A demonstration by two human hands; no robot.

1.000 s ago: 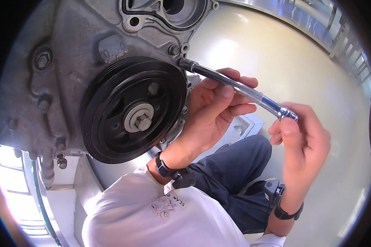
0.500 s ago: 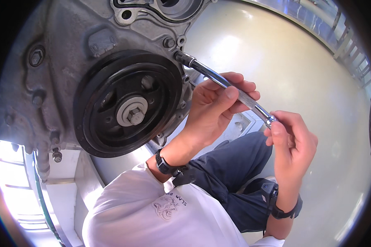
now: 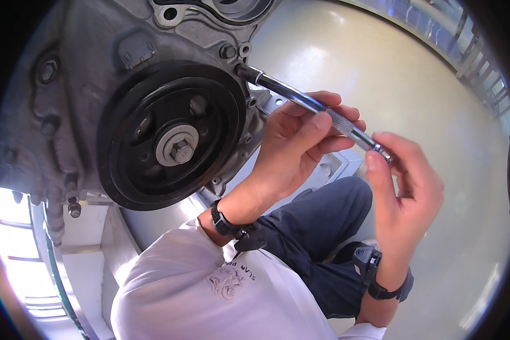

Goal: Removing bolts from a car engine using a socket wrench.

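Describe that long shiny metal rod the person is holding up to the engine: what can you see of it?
The metal rod is a slim, polished chrome tool with a knurled grip band toward its outer end. It slants from upper left to lower right. Its dark tip meets the grey engine casing just beside the black pulley. The left hand wraps the middle of the shaft from below; the right hand pinches the far end with its fingers.

A single head-worn fisheye view looks steeply down from close range. The engine cover (image 3: 90, 85) fills the upper left of the frame, both hands sit at centre right, and the floor (image 3: 436, 113) curves toward the dark rim.
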